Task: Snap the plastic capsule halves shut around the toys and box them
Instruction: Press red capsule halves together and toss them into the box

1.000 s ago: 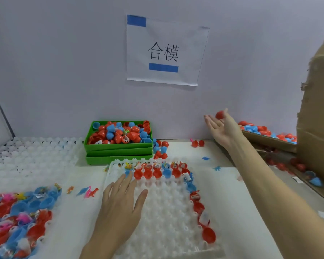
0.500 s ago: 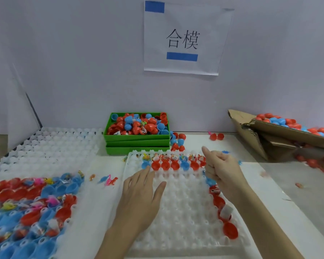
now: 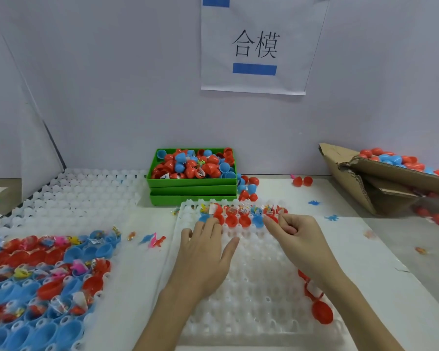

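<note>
Hands over a capsule tray on a cluttered white desk (image 3: 380, 262).
A torn brown cardboard box (image 3: 380, 183) of red and blue capsules sits far right, green plastic bins (image 3: 192, 186) of halves behind the clear dimpled plastic tray (image 3: 259, 295). The left hand (image 3: 205, 252) lies flat on the tray, fingers spread; the right hand (image 3: 297, 236) curls at its far row of toy-filled red and blue capsule halves (image 3: 238, 215), grip unclear.

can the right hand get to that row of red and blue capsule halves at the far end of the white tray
Probably yes. The right hand hovers at the near edge of that row of capsule halves on the white tray, its fingers almost on a red one. Nothing lies between them; the left hand rests flat off to the side.
</note>
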### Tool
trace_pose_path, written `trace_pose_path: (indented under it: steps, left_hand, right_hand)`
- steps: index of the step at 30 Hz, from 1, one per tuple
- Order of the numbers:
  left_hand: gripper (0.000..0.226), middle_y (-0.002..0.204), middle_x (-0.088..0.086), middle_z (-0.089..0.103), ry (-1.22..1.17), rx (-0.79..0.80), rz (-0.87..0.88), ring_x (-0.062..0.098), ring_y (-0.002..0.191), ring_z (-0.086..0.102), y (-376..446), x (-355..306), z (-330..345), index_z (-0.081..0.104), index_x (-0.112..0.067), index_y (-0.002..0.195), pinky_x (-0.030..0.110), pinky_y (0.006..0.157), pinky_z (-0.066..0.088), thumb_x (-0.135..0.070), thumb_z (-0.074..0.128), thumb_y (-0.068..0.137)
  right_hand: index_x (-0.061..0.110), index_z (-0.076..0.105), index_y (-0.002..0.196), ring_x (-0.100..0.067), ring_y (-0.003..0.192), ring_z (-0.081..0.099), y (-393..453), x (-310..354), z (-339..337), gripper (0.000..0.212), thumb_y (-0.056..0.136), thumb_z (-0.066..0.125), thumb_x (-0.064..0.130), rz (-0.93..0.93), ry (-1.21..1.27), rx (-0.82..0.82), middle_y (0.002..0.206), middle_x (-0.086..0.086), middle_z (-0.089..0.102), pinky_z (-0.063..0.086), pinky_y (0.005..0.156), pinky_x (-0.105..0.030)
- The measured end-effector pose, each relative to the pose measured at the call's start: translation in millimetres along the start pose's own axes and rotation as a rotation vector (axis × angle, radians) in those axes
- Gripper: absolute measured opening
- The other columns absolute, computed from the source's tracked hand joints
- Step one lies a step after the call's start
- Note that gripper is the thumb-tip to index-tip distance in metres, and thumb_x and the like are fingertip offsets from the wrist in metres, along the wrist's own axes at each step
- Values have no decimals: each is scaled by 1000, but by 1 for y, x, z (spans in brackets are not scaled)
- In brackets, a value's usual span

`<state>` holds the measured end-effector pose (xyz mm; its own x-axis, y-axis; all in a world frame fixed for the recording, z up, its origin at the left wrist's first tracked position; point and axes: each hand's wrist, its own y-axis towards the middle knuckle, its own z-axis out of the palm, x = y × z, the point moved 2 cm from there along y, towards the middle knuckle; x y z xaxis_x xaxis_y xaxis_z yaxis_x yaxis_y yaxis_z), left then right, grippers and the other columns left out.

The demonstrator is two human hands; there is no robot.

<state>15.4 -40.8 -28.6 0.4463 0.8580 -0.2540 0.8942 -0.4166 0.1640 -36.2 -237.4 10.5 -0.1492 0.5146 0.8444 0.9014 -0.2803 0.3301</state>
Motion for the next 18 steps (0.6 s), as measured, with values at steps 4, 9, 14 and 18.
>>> trace_pose_path:
  steps: [4,9,14,18]
  left_hand:
    - [59,142,-12,46,-41,-128,72,8,136,39,-4,-4,-9,52,-25,141,28,116,23,-51,12,107]
    - [36,110,0,70,-149,-466,293,18,96,67,-21,-12,-31,75,-10,108,31,86,57,-27,43,107]
    - [20,104,1,73,-106,-601,545,18,93,67,-34,-17,-34,77,-7,101,29,84,57,-21,63,103]
    - [27,97,0,73,-121,-612,661,17,91,66,-42,-27,-34,77,-10,88,25,86,54,-30,67,103]
  right_hand:
    - [-4,37,63,-10,48,35,-2,-4,6,58,97,69,30,-25,-68,19,47,2,31,43,60,-9]
    - [8,59,84,-5,59,62,-1,2,8,32,96,67,37,131,25,86,69,1,65,53,58,-16]
    - [31,59,135,-15,110,73,-8,12,11,37,99,59,33,259,444,317,123,5,73,62,88,-31]
    - [20,70,130,-24,115,71,-12,14,13,31,106,51,17,210,545,473,121,-5,75,59,91,-27]
